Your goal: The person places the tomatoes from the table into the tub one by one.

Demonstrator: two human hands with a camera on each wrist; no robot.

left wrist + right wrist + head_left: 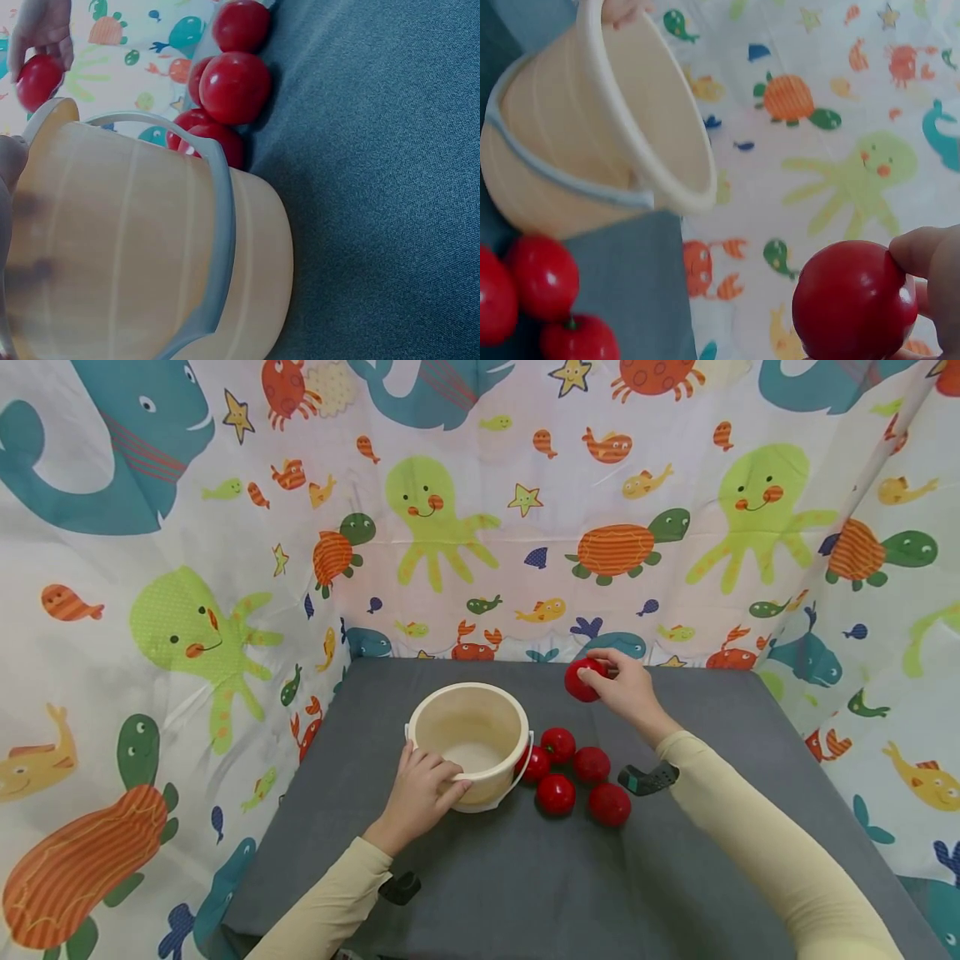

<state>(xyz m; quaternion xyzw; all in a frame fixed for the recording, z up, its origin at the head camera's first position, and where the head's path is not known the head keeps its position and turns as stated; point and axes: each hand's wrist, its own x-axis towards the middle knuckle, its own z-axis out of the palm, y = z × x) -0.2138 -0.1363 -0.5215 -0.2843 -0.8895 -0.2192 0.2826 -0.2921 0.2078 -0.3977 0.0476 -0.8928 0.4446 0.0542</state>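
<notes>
A cream bucket (480, 789) stands upright on the grey table, its inside bare where the head view shows it. My left hand (423, 789) grips the bucket's near-left rim, fingers over the edge. Up and to the right of the bucket, my right hand (626, 689) holds a red tomato-like ball (584, 680) between thumb and fingers; the right wrist view shows this held ball (853, 301) close up. Several more red ones, such as this red ball (556, 795), lie grouped against and beside the bucket's right side.
The grey cloth-covered table (525, 885) reaches back to a curtain (480, 552) printed with sea animals, which also hangs at both sides. The bucket's handle (522, 772) hangs down on its right side, close to the red balls.
</notes>
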